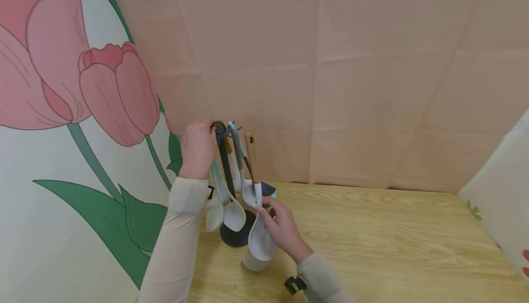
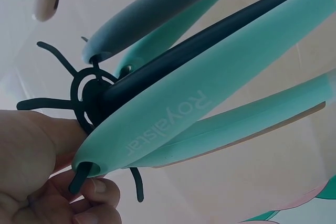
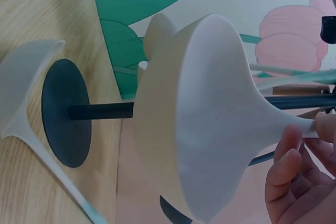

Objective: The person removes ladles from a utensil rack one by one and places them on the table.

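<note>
A black utensil stand (image 1: pixel 226 165) with a ring of hooks at its top (image 2: pixel 79 95) carries several hanging spoons and turners. My left hand (image 1: pixel 198 149) holds the hook ring, its fingers beside a hook that passes through the hole of a mint handle (image 2: pixel 163 114). With thumb and fingers my right hand (image 1: pixel 285 227) pinches the neck of a white ladle (image 3: pixel 215 124). That ladle's wooden handle (image 1: pixel 251 156) points up beside the stand, and its bowl hangs down in front. A second white ladle (image 3: pixel 23 93) with a mint handle end lies on the table, partly hidden in the head view.
The stand's round black base (image 3: pixel 65 114) rests on the wooden table (image 1: pixel 392 238). Behind is a brown paper-like backdrop (image 1: pixel 372 87); a wall with painted tulips (image 1: pixel 115 92) rises close at the left. A white panel (image 1: pixel 502 193) borders the right side.
</note>
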{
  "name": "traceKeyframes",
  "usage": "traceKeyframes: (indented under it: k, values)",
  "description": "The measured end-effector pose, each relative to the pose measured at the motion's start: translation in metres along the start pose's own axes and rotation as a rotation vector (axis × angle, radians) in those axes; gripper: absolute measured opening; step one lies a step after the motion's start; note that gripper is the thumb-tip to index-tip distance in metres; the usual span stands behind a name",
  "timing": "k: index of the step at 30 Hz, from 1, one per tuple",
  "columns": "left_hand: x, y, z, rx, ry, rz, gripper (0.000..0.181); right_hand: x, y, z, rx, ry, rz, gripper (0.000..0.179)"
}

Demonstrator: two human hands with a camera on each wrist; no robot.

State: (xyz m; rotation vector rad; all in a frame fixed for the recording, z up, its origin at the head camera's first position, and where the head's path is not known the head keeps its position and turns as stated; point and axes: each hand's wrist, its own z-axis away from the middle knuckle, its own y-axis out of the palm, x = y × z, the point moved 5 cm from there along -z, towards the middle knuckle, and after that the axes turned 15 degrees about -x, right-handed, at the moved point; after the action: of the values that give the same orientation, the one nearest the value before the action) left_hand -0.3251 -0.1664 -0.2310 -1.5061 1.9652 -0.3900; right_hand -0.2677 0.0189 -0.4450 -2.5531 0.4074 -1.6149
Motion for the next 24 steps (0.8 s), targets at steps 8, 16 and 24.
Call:
traceKeyframes:
  k: [8, 16, 24]
  values:
    - [0.001, -0.002, 0.0, -0.004, 0.003, 0.015, 0.02, -0.008, -0.005, 0.003, -0.042, -0.014, 0.003, 0.016]
    - [0.0, -0.001, 0.0, -0.012, 0.003, 0.018, 0.02, -0.02, -0.011, 0.005, -0.06, 0.012, 0.005, 0.012]
    - [-0.001, 0.001, -0.001, -0.015, 0.007, 0.009, 0.019, -0.028, -0.016, 0.006, -0.06, 0.029, 0.012, 0.009]
